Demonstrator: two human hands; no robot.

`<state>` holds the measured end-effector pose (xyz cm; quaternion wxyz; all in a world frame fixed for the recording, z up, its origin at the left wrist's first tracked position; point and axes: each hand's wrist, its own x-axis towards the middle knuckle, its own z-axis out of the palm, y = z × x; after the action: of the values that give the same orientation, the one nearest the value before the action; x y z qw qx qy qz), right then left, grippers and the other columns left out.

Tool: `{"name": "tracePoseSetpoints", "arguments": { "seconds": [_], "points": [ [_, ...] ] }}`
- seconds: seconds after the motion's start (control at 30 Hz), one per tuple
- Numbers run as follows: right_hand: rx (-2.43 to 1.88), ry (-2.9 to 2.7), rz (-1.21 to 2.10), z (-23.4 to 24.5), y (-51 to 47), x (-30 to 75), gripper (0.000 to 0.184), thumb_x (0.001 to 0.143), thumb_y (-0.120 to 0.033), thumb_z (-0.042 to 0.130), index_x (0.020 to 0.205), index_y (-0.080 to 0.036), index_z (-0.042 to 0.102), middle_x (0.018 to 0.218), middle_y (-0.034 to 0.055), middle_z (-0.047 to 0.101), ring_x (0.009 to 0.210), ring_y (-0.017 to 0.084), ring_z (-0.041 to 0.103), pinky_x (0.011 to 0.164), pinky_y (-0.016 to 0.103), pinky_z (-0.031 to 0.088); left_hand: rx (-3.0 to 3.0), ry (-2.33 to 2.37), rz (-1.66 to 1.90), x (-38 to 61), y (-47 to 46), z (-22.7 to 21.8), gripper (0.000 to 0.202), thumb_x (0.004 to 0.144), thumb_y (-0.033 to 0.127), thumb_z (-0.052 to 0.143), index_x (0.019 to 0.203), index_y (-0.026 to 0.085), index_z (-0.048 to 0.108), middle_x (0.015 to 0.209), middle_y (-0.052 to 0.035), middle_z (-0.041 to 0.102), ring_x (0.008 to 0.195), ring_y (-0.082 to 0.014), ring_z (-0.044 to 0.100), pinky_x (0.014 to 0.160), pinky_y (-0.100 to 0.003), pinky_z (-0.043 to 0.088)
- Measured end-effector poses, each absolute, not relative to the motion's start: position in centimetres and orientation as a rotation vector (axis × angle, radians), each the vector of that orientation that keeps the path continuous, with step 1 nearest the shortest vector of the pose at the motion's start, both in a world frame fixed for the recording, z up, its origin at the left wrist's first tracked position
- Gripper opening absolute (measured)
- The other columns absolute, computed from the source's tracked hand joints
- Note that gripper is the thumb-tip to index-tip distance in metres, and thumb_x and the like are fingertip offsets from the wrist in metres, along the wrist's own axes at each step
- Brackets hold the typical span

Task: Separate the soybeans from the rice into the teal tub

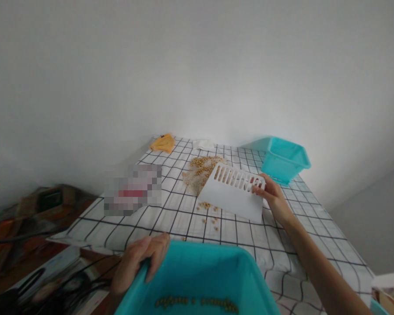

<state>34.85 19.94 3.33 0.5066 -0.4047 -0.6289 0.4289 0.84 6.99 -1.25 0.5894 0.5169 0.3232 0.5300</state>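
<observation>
Left grip (143, 253) closed over nearer bin's rim (206, 245), right grip (271, 193) closed on slotted board (231, 201).

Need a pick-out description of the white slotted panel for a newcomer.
Start at the white tablecloth with black grid lines. Near its middle, the person's right hand holds a flat white panel by one end. Unlike the open turquoise plastic bin beyond to the right, the panel has a row of slots along its far edge.

Pale grey wall (197, 78), dim light
</observation>
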Motion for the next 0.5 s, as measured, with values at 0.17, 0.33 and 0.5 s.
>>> {"name": "tracePoseSetpoints", "arguments": {
  "seconds": [0.17, 0.33, 0.5],
  "points": [
    [-0.95, -1.533, 1.094, 3.09, 19.91, 35.12, 0.019, 0.084, -0.037, 0.074, 0.091, -0.024, 0.062, 0.084, 0.0, 0.062, 0.075, 0.018, 0.056, 0.065, 0.028, 0.043, 1.219, 0.723, 1.21, 0.57, 7.18, -1.42, 0.068, 0.103, 0.054, 0.036, 0.045, 0.022, 0.05, 0.05, -0.0013, 0.044, 0.056, -0.0202, 0.041, 0.071, -0.037, 0.039],
    [-0.972, -1.561, 1.109, 2.93, 19.95, 35.19, 0.022, 0.082, -0.04, 0.076, 0.089, -0.024, 0.062, 0.083, 0.0009, 0.061, 0.075, 0.018, 0.056, 0.064, 0.028, 0.044, 1.243, 0.726, 1.206, 0.41, 7.18, -1.49, 0.069, 0.105, 0.052, 0.033, 0.045, 0.022, 0.05, 0.051, -0.0012, 0.043, 0.056, -0.0197, 0.042, 0.072, -0.037, 0.038],
    [-0.978, -1.61, 1.203, 3.48, 19.57, 34.67, 0.028, 0.079, -0.043, 0.079, 0.089, -0.023, 0.063, 0.081, 0.0007, 0.061, 0.073, 0.018, 0.057, 0.062, 0.027, 0.046, 1.289, 0.72, 1.211, 0.41, 7.25, -1.55, 0.069, 0.105, 0.051, 0.031, 0.046, 0.022, 0.048, 0.051, -0.0016, 0.043, 0.056, -0.0194, 0.043, 0.07, -0.036, 0.038]
  ]
}}
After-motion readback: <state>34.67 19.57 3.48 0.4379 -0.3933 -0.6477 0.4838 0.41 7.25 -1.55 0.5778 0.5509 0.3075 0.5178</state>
